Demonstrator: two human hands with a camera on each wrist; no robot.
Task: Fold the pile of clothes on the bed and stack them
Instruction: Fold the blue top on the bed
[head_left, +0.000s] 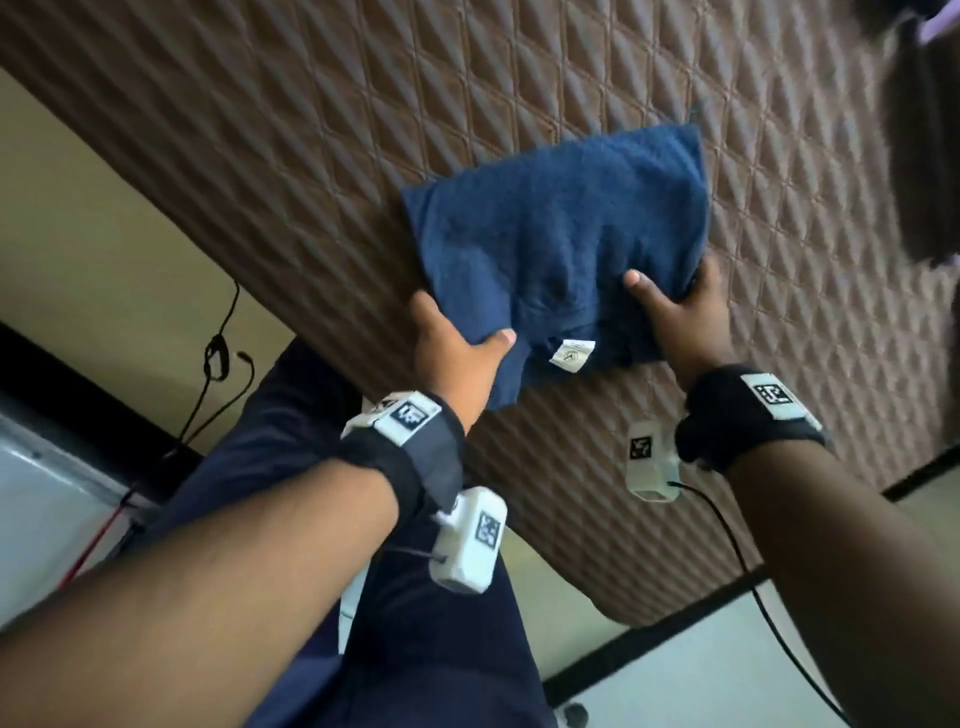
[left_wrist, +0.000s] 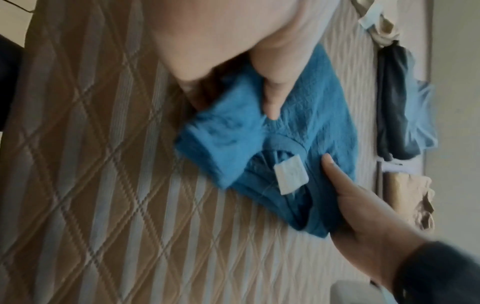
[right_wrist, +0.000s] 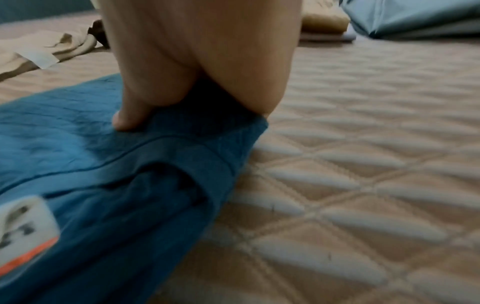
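A folded blue garment (head_left: 556, 244) with a white neck label (head_left: 571, 356) lies on the brown quilted bed (head_left: 311, 156). My left hand (head_left: 467, 335) grips its near left edge, thumb on top and fingers hidden under the cloth. My right hand (head_left: 675, 299) grips the near right corner the same way. The left wrist view shows the garment (left_wrist: 298, 133), my left thumb (left_wrist: 272, 102) pressing it and my right hand (left_wrist: 363, 216) at its side. In the right wrist view my right thumb (right_wrist: 130, 119) pinches the folded edge of the garment (right_wrist: 78, 164).
Folded dark and light-blue clothes (left_wrist: 397, 119) and a tan folded piece (left_wrist: 407, 195) lie along the far side of the bed. A loose beige garment (right_wrist: 52, 49) lies behind the blue one. The bed's edge (head_left: 260, 291), floor and cables (head_left: 218, 353) are at my left.
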